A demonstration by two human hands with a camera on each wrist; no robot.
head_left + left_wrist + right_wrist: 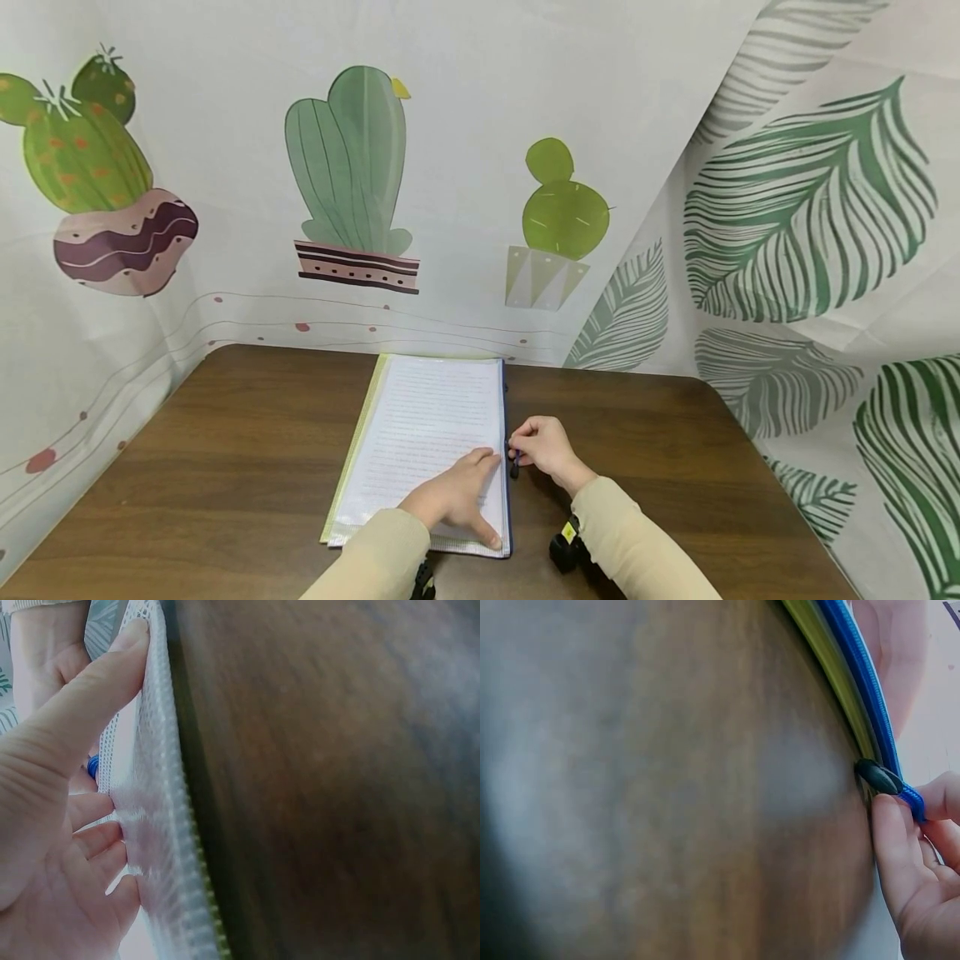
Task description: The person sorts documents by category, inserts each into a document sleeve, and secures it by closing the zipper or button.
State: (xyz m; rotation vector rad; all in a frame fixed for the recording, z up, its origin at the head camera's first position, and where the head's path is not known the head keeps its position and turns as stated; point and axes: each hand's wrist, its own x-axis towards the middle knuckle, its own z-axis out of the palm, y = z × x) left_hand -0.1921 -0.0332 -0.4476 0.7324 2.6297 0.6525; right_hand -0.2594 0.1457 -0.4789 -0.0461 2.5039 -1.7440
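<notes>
A clear mesh zip pouch [457, 546] lies on the table with a printed paper sheet [435, 400] showing through it. Blue zipper tape [862, 667] runs down its right side. A second pouch with a yellow-green edge [350, 450] lies underneath. My left hand [457, 493] rests on the lower right of the mesh pouch, fingers and thumb spread, the thumb near the bottom corner. At the right edge, my right hand [546, 446] pinches a blue zipper pull [913, 802] between thumb and forefinger. Beside those fingertips is a dark oval tab [879, 777].
The brown wooden table [225, 467] extends to both sides of the pouches. Behind it hangs a white cloth backdrop [457, 183] printed with cacti and leaves. A black camera with a yellow label [566, 542] sits under the right sleeve.
</notes>
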